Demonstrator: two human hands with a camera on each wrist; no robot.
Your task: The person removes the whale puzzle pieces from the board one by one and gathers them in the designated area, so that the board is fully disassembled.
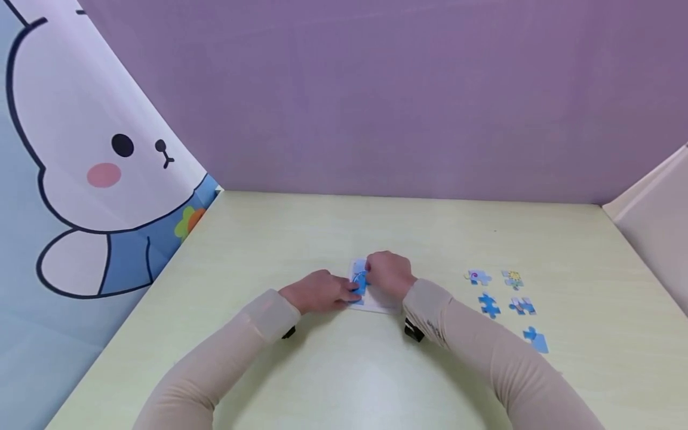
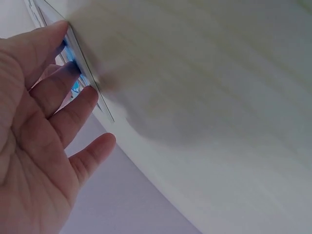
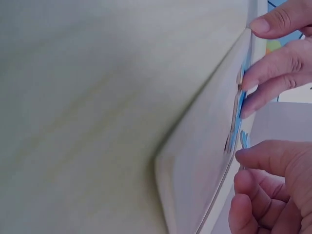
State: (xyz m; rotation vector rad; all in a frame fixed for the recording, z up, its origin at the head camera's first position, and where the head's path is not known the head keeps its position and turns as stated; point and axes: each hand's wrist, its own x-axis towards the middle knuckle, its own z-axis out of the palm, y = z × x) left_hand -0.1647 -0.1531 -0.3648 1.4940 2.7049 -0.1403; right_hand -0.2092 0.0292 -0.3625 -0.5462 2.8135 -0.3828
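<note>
A pale puzzle board (image 1: 376, 306) lies on the table, with joined blue puzzle pieces (image 1: 358, 279) along its left side. My left hand (image 1: 321, 291) rests on that side, its fingers (image 2: 80, 105) spread and mostly straight on the pieces and the thumb at the board's edge. Over the board, my right hand (image 1: 389, 275) pinches a small blue puzzle piece (image 3: 244, 138) between thumb and fingers. In the right wrist view this piece is just beside the joined ones; most of it is hidden by the fingertips.
Several loose puzzle pieces lie to the right: a purple-blue one (image 1: 478, 277), one with a yellow sun (image 1: 513, 279), a blue one (image 1: 489, 305), a mixed one (image 1: 522, 306) and a blue corner piece (image 1: 536, 340). A purple backdrop (image 1: 408, 107) stands behind the table (image 1: 333, 382).
</note>
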